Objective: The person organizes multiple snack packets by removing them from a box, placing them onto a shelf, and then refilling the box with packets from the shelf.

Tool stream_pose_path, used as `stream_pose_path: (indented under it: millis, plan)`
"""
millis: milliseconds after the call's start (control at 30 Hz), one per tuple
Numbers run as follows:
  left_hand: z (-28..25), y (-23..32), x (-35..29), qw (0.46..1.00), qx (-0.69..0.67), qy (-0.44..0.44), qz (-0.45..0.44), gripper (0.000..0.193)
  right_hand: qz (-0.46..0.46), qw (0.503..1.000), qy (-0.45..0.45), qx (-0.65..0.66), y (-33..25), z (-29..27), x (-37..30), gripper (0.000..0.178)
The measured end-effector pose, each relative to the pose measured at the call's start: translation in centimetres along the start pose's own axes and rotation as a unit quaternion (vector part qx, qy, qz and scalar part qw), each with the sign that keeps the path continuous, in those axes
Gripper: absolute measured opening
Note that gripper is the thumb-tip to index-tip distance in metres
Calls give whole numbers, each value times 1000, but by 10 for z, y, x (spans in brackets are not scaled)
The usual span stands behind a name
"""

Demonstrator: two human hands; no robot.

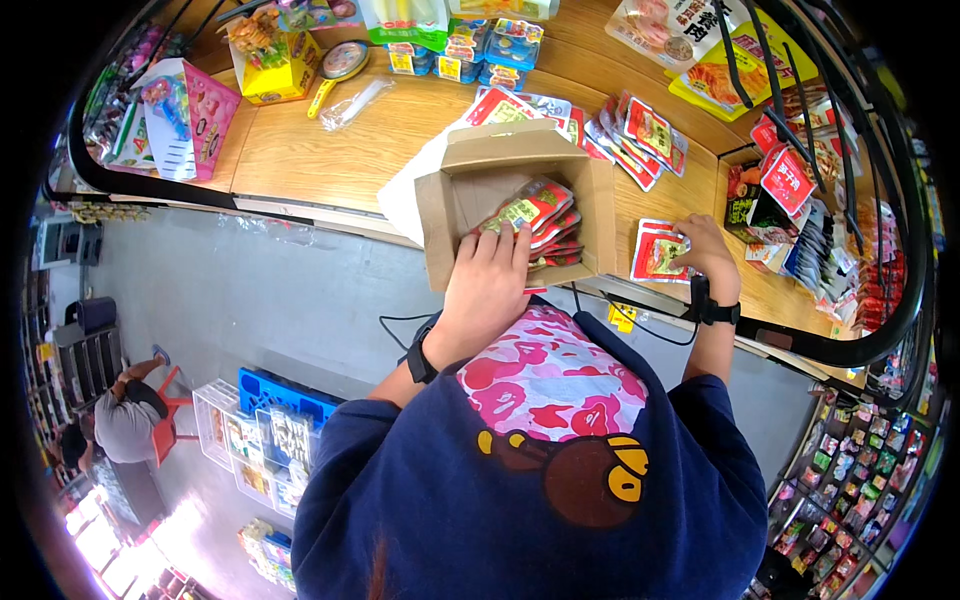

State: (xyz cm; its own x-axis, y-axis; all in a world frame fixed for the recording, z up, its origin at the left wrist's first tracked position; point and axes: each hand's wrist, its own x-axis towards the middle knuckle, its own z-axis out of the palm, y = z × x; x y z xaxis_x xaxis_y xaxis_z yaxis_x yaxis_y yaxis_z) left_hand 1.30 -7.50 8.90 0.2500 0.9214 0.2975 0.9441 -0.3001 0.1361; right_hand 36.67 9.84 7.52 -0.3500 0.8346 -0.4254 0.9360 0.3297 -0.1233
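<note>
A brown cardboard box (600,225) sits open at the counter's front edge, its flaps folded outward. Several red snack packets (545,205) lean in a stack inside it. My left hand (490,275) reaches over the near wall of the box, fingers curled against the packets' left edge; its thumb is hidden. To the right of the box, my right hand (708,252) grips the right edge of a small pile of red-and-white packets (658,252) on the wood. More such packets (640,135) lie fanned out behind, beyond the box.
The wooden counter (300,150) has a black rail (800,345) along its front right corner. Stacked blue tubs (512,45), a yellow box (275,70) and a pink box (205,115) stand along the back. A seated person (130,415) is at the far left.
</note>
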Motion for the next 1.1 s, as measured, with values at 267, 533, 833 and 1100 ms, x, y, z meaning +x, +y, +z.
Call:
stream_pose_path:
  millis: [267,533,833,1100]
  plan:
    - [0,0,1,1000,4,-1,0,68,-20,993,34,112,-34,-16,-31,56]
    - [-1,0,2,1000,6,-14,-7,70,-27,990,79,112,-52,-31,-45,51]
    - [1,-1,-1,1000,7,-13,-4,71,26,986,163,17,-79,-44,-55,39]
    - [-9,2,8,1000,-23,-11,-12,66,-119,838,424,322,-139,-86,-104,37]
